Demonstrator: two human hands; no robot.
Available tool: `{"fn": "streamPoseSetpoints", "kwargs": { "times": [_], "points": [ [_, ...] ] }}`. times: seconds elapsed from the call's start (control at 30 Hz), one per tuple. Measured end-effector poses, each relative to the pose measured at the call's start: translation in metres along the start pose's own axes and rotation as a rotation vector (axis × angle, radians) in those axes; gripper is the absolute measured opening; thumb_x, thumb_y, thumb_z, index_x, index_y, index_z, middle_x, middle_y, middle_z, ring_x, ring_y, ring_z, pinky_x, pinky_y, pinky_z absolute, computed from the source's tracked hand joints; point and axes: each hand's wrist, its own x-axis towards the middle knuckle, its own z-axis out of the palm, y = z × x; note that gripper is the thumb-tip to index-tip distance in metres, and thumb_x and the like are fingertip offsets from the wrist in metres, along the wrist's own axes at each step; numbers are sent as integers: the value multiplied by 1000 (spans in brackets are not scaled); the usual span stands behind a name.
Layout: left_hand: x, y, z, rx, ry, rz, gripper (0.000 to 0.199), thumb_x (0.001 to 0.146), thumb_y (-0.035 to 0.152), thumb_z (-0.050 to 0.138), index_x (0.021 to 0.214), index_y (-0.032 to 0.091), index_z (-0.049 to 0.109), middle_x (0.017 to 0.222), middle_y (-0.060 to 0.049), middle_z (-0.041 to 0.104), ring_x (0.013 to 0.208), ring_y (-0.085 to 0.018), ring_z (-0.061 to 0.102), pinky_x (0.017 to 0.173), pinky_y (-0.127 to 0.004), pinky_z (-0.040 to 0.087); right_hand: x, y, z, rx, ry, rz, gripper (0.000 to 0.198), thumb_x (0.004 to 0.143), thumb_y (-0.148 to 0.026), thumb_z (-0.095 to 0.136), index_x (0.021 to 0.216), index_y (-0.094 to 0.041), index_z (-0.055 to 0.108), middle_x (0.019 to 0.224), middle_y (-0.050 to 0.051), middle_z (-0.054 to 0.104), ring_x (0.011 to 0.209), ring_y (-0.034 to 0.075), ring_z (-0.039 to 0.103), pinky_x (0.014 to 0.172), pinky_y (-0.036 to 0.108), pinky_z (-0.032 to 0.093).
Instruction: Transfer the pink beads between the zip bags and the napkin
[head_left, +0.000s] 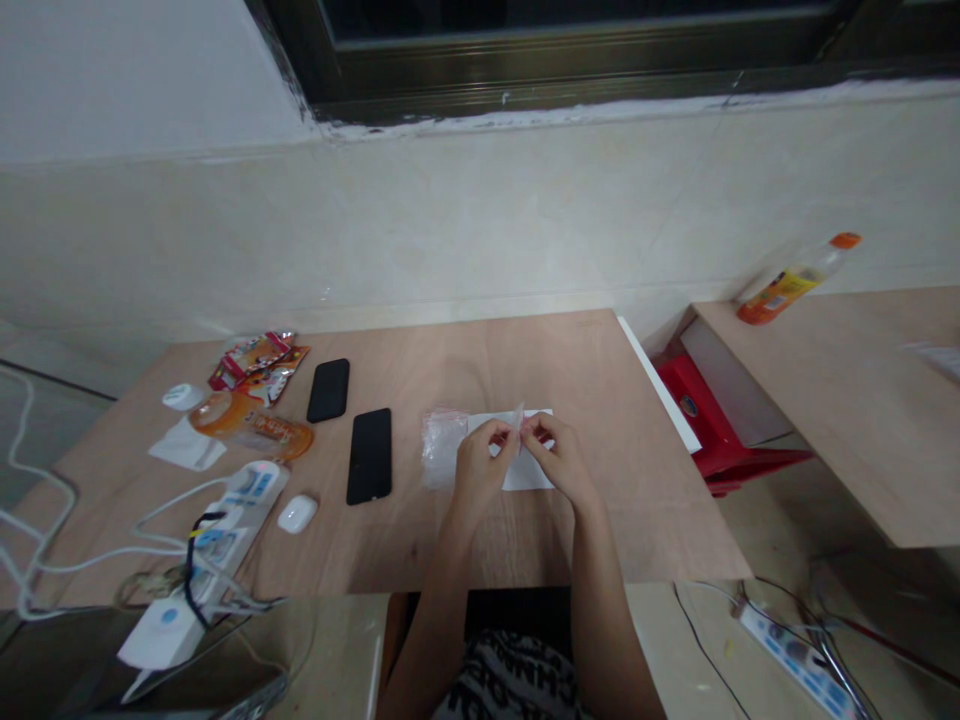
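Both hands meet over a white sheet of paper (529,478) on the wooden table (480,545). My left hand (482,458) has thumb and fingers pinched on a small, thin, clear-and-pinkish piece (519,420), perhaps plastic film. From the other side my right hand (556,456) pinches the same piece. Its exact kind is too small to make out. Just left of the paper, partly against it, lies a crinkled clear plastic wrapper (444,448). The fingers cover part of the paper and of the pinched piece.
Two black phones (369,456) lie to the left. Beyond them are an orange bottle (251,425) on its side, snack packets (259,365), a white earphone case (298,513) and a power strip (244,510) with cables. A red stool (712,420) stands between the tables.
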Motion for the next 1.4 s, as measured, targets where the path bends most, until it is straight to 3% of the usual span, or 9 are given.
{"fn": "streamPoseSetpoints", "kwargs": {
  "times": [0.57,0.87,1.07,1.27,1.4],
  "points": [
    [-2,1,5,144,75,25,9,81,18,54,72,19,57,72,0,62,71,-15,59,71,-26,44,3,-2,12,-76,133,-4,12,79,-26,55,68,-19,55,64,-1,57,60,13,52,58,24,39],
    [-4,5,3,250,181,43,10,81,18,53,71,19,56,69,1,59,69,-14,56,70,-27,42,1,2,-2,-155,363,82,12,74,-25,53,63,-20,52,55,-3,53,51,12,51,53,23,38],
    [0,-5,7,-21,96,-17,10,82,25,56,76,19,62,75,-1,66,72,-14,60,72,-26,46,-3,-12,-9,-122,201,15,10,77,-24,52,70,-20,57,64,0,60,59,14,56,58,24,42],
    [6,-31,13,-422,172,-337,37,82,48,59,104,18,63,110,-10,67,91,-17,64,70,-25,51,-8,-24,-14,8,65,-56,9,78,-24,54,71,-20,59,70,0,63,66,15,58,65,26,44],
    [2,-39,16,-680,33,-508,52,77,60,60,107,17,63,96,-9,67,77,-16,65,63,-27,54,-9,-20,-16,80,77,-7,13,77,-27,55,67,-20,57,65,-1,60,61,14,55,61,25,43]
  ]
}}
